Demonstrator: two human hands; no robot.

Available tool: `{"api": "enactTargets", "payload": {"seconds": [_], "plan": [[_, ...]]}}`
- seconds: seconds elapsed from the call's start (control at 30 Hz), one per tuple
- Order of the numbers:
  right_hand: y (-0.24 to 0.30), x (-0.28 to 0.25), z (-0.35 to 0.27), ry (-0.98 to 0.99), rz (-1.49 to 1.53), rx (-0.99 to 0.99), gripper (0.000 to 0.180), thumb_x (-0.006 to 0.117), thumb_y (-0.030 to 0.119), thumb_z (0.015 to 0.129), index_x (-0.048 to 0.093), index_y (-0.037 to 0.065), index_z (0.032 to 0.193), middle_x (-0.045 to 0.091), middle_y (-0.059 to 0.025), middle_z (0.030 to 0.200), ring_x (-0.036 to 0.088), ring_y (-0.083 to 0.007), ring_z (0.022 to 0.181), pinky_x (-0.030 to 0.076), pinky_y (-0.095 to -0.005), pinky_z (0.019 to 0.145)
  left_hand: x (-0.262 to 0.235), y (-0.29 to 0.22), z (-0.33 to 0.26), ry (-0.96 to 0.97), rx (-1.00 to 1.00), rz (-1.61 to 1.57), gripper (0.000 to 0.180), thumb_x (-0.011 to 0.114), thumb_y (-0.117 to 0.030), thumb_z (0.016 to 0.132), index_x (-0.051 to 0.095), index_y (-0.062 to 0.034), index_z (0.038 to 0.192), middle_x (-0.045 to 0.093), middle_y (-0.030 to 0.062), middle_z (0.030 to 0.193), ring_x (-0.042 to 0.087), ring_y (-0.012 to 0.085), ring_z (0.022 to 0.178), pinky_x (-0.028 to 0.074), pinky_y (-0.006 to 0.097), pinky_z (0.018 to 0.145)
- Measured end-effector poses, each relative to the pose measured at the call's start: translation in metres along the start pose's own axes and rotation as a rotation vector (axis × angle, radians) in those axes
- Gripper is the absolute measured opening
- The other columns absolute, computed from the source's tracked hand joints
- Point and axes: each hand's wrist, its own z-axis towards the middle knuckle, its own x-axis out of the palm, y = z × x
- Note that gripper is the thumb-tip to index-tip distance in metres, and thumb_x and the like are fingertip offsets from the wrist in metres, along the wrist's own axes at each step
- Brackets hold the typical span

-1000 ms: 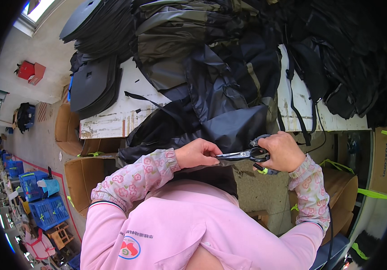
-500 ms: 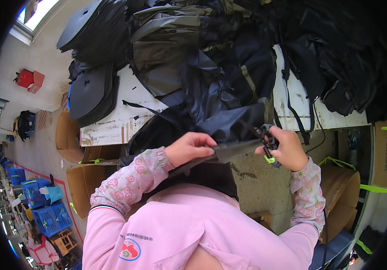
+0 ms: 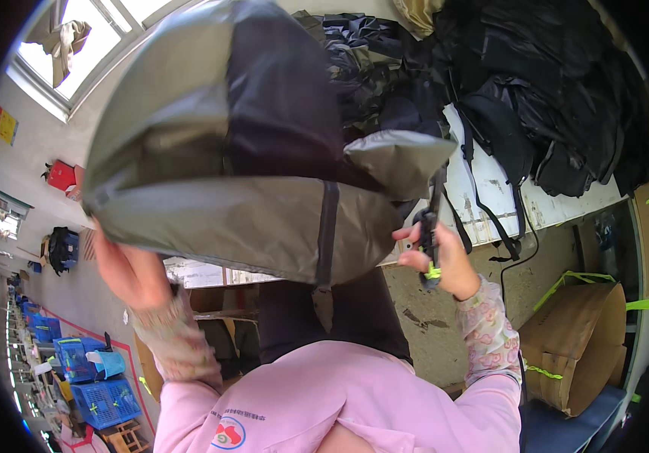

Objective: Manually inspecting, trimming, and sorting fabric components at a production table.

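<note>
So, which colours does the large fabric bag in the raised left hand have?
Olive-grey and black panels on the large fabric bag, seen in the head view.

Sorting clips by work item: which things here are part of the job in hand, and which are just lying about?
In hand:
grey-and-black bag piece, lifted by left hand
black scissors in right hand

Lying about:
pile of black bag parts on the white table
blue crates
cardboard roll

A large grey and black bag [image 3: 249, 158] is lifted high, tilted; small black scissors [image 3: 429, 245] point upright beside its right edge.
</note>
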Motion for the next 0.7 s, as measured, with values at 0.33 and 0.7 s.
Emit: {"api": "enactTargets", "payload": {"seconds": [0.33,0.7], "plan": [[-0.035,0.027,0.012,-0.022,-0.212,0.069,0.041,0.085,0.023,0.075,0.054,0.001,0.090,0.069,-0.0065,0.090,0.056,-0.0093,0.071,0.049,-0.0282,0.068,-0.092,0.049,-0.296,-1.072,-1.330,0.522,0.038,0.057,-0.027,0.093,0.063,0.0069,0.107,0.068,0.0187,0.101,0.065,0.0301,0.093,0.051,0.041,0.086],[-0.026,0.067,0.030,0.226,-0.578,-0.062,0.034,0.080,0.016,0.075,0.052,0.004,0.091,0.064,-0.0161,0.079,0.063,-0.0387,0.076,0.050,-0.0417,0.065,-0.052,0.066,-0.136,0.548,-0.510,1.482,0.022,0.073,-0.016,0.084,0.064,-0.0042,0.101,0.063,0.0118,0.106,0.059,0.0308,0.103,0.048,0.037,0.090]]}}
